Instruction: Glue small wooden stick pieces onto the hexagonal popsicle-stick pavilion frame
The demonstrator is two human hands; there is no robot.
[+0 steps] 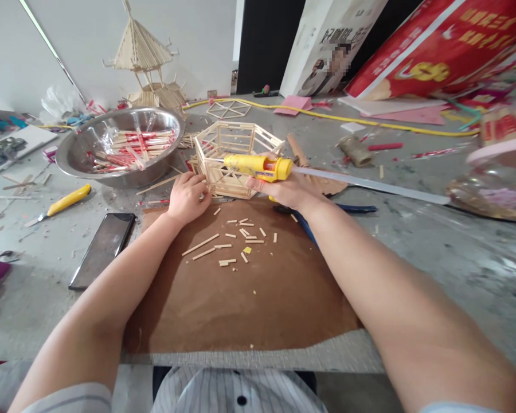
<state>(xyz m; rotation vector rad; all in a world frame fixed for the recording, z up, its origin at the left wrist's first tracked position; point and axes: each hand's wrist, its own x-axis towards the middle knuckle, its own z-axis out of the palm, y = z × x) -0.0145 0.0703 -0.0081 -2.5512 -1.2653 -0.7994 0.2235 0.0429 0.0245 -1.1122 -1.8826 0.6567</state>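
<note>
My right hand grips a yellow glue gun with a long clear glue stick sticking out to the right. Its nozzle points left at a hexagonal frame of wooden sticks. My left hand rests against the frame's near left side, fingers curled on a stick there. Several short cut stick pieces lie on the brown mat in front of me.
A metal bowl of chopsticks sits at the left, a stick pagoda model behind it. A yellow utility knife and a black phone lie left of the mat. Blue-handled pliers are on the right. Red boards lean at the back right.
</note>
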